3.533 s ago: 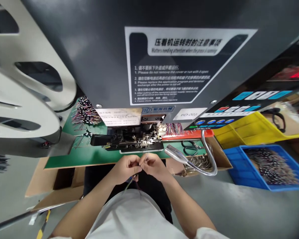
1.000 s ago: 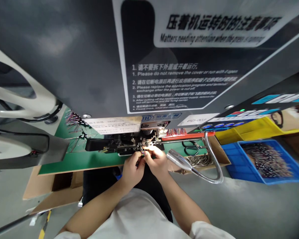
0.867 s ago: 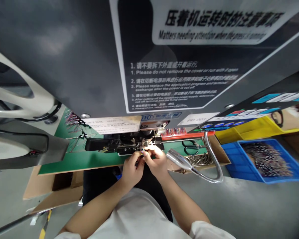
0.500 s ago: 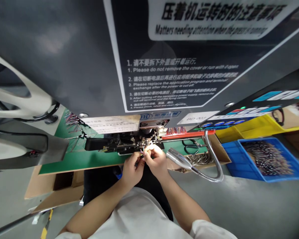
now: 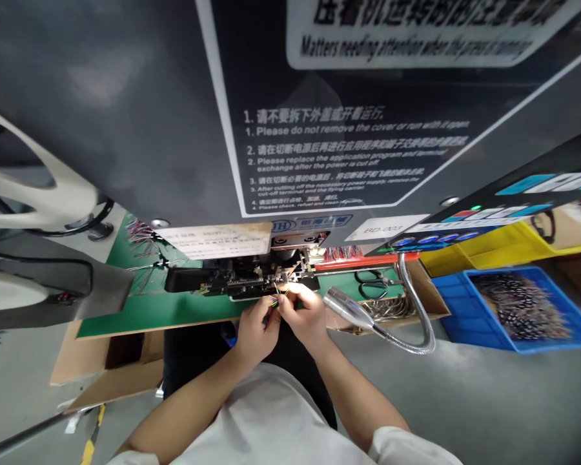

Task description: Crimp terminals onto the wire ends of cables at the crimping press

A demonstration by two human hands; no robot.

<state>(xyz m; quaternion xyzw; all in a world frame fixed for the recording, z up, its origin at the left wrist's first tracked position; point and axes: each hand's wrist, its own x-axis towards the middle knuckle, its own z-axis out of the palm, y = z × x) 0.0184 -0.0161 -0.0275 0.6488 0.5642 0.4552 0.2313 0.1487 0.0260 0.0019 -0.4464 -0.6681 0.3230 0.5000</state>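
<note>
Thin coloured wires [image 5: 275, 298], some of them green, show between my two hands. Pinched fingers of my left hand [image 5: 258, 328] close on these wires from the left. From the other side my right hand [image 5: 304, 313] also pinches them, thumb and forefinger nearly touching the left fingertips. Both hands are right in front of the metal tooling [image 5: 278, 278] of a crimping press [image 5: 184, 129]. The wire ends by the tooling are too small to make out.
A bendable lamp [image 5: 351, 309] curves in at the right. Scissors [image 5: 374, 284] lie on the green table [image 5: 174, 313] behind it. Bundled wires fill a blue bin [image 5: 458, 307] farther right. More wires [image 5: 140, 234] lie at left, near a red tray [image 5: 368, 263] behind the tooling.
My hands stay at almost the same place. The bright light on the right fingertips has dimmed, and green wires show more clearly between the fingers.
</note>
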